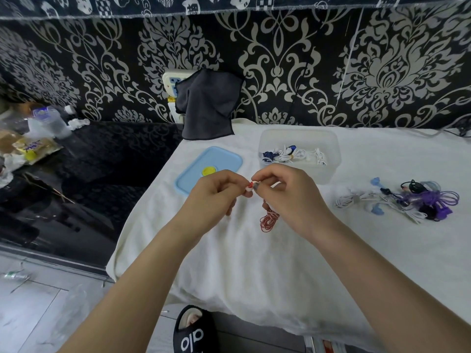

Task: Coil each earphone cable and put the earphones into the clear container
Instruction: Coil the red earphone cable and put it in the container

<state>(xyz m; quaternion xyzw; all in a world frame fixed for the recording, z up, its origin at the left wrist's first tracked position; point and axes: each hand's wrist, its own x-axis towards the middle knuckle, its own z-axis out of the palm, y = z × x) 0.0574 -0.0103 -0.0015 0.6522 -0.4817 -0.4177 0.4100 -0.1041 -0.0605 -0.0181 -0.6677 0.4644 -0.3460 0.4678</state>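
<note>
Earphones (250,187), red-white, pinched between both hands' fingers (238,183); coiled cable (269,221) hangs below, kept bundled for binding.

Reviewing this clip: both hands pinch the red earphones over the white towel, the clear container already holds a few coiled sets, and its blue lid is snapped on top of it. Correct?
Not quite. The head view shows the blue lid lying on the white towel left of the clear container, which stands open. The rest holds.
</note>
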